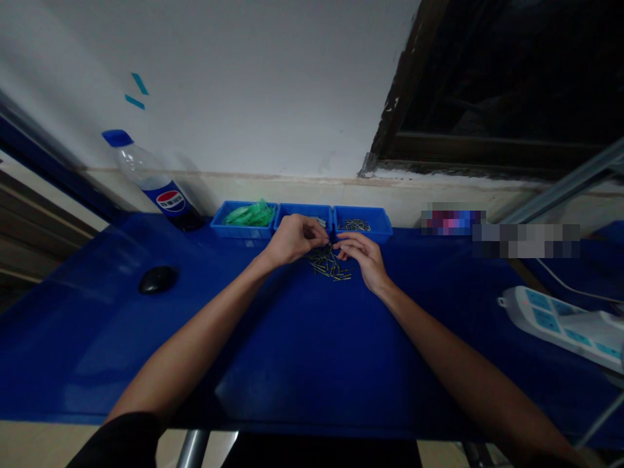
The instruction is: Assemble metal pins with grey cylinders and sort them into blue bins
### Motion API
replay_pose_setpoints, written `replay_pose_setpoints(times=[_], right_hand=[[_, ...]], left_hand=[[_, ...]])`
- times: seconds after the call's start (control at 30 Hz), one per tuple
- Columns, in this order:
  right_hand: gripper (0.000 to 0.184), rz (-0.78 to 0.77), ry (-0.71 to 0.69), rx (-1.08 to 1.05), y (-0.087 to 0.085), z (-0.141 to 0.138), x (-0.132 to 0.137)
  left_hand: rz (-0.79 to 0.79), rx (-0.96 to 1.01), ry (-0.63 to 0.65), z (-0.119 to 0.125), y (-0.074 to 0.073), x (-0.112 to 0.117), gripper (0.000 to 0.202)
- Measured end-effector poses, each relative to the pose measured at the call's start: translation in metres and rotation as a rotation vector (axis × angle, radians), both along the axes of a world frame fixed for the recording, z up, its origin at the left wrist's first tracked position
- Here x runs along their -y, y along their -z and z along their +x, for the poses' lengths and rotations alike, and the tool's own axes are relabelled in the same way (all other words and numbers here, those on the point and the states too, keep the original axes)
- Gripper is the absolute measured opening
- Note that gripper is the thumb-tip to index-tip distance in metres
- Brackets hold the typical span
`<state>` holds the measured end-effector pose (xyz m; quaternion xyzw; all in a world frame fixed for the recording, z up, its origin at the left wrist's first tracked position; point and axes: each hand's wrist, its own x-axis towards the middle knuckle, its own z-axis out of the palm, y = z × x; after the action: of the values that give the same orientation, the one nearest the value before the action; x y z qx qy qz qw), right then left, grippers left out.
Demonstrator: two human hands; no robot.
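Note:
A loose pile of thin, brass-coloured screws (pixel 331 265) lies on the blue table, just below the bins. Over its left side, my left hand (pixel 295 242) is closed in a pinch; whatever its fingertips hold is too small to make out. My right hand (pixel 364 259) hovers at the pile's upper right, fingers apart and reaching toward the left fingertips. Behind the hands stands the middle blue bin (pixel 287 209), partly hidden by my left hand, with whitish pieces inside. More thin metal pieces (pixel 355 225) fill part of the right blue bin (pixel 383 223).
The left blue bin (pixel 219 227) contains green plastic bags (pixel 251 214). A cola bottle (pixel 166 188) leans near the wall, and a black mouse (pixel 158 279) rests on the table (pixel 302 364). To the right are a white power strip (pixel 560 322) and its cable.

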<state>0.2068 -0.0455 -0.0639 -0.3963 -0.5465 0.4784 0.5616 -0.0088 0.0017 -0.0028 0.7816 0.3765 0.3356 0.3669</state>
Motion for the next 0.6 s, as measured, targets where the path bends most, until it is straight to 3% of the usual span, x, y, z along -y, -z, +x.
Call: replay_pose_setpoints(times=[0.27, 0.6], right_hand=[[0.029, -0.05, -0.05, -0.036, 0.0, 0.001, 0.0], [0.029, -0.065, -0.037, -0.014, 0.002, 0.002, -0.003]], left_hand=[[-0.076, 0.114, -0.023, 0.004, -0.008, 0.006, 0.025], [-0.09, 0.11, -0.043, 0.003, 0.002, 0.0, 0.025]])
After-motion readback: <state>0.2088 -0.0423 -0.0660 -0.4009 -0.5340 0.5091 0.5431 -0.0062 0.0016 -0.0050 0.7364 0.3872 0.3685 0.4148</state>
